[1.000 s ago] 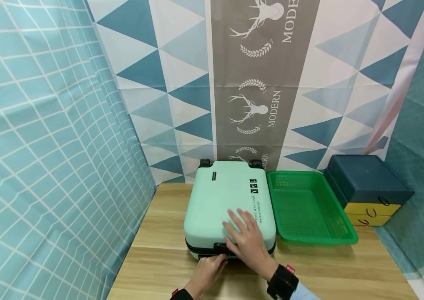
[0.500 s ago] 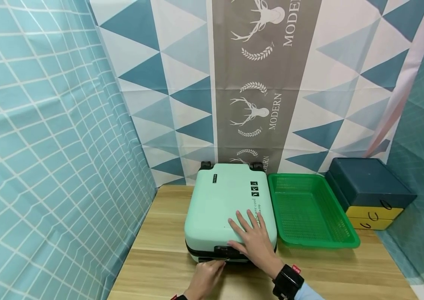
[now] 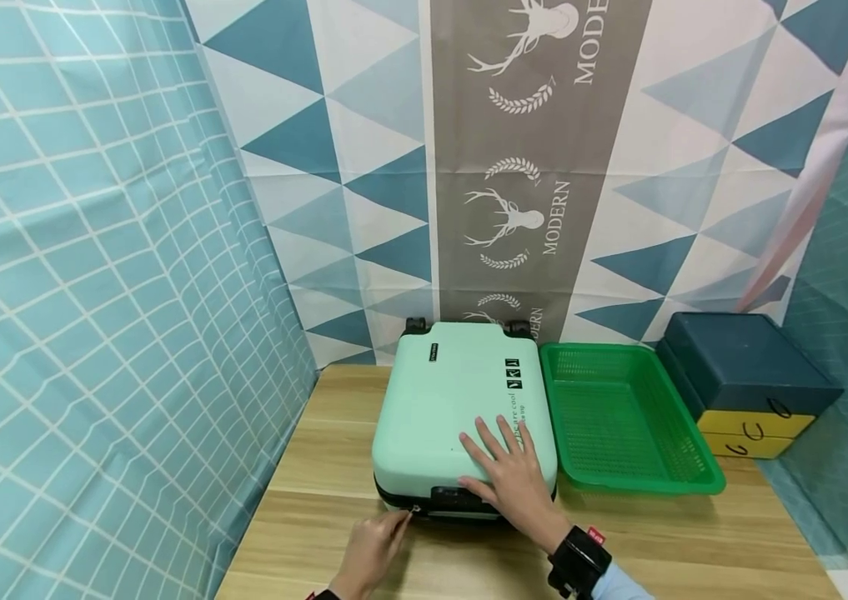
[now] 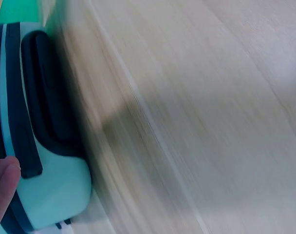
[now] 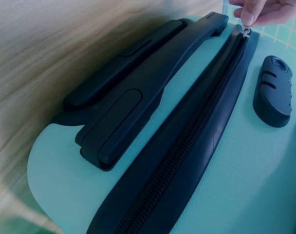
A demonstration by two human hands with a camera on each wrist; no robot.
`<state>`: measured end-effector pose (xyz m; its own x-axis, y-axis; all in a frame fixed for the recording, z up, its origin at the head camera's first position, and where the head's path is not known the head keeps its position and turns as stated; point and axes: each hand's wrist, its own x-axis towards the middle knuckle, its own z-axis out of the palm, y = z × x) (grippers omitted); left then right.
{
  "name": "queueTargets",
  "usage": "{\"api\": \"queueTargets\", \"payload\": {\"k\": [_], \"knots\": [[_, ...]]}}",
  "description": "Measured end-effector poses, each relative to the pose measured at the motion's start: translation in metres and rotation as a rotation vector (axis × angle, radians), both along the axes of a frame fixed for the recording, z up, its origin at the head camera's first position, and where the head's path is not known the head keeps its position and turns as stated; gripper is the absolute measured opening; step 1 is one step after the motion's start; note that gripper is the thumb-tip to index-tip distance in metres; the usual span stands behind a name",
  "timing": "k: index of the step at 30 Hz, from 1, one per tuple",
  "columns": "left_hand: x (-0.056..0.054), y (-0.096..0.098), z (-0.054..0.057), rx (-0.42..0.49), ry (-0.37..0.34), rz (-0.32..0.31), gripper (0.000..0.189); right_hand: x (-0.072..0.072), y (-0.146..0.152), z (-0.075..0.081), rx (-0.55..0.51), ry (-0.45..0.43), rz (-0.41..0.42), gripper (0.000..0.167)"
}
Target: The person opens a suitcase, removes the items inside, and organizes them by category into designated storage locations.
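Woodgrain tabletop; left fingers pinch a seemingly metal zipper pull, right fingers spread over the rounded suitcase.

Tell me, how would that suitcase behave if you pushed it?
The suitcase would probably stay stiff: it looks smooth and hard-shelled. Lying flat on the table, it seems unlikely to tip. Its wheels stick out at the far end, so it may slide, not roll.

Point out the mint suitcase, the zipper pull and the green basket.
Mint suitcase (image 3: 446, 404): head view, on the bare middle of its upper shell.
Zipper pull (image 5: 246, 32): right wrist view, on its exposed metal.
Green basket (image 3: 614, 421): head view, on its bare floor.
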<state>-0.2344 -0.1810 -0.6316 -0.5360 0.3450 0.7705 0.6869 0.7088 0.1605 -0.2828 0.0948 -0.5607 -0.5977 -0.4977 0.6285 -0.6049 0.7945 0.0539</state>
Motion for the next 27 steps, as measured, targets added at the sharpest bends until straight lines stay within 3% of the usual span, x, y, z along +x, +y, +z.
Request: {"api": "queueTargets", "payload": {"k": [3,7,13,18,27], "knots": [[0.000,-0.006,0.003,0.008,-0.042,0.023,0.009,0.001,0.000,0.001,0.004,-0.007,-0.005,0.066],[0.002,-0.014,0.006,0.014,-0.110,0.075,0.011,0.003,-0.001,0.002,-0.006,-0.021,-0.001,0.065],[0.003,-0.025,0.007,0.011,-0.126,0.148,0.021,0.006,-0.002,0.001,-0.003,-0.055,-0.011,0.064],[-0.001,-0.032,0.008,0.014,-0.163,0.192,0.018,0.004,0.000,0.002,-0.006,-0.047,-0.009,0.063],[-0.005,-0.041,0.008,-0.004,-0.093,0.205,0.019,0.003,0.001,0.000,-0.007,-0.013,0.003,0.063]]}}
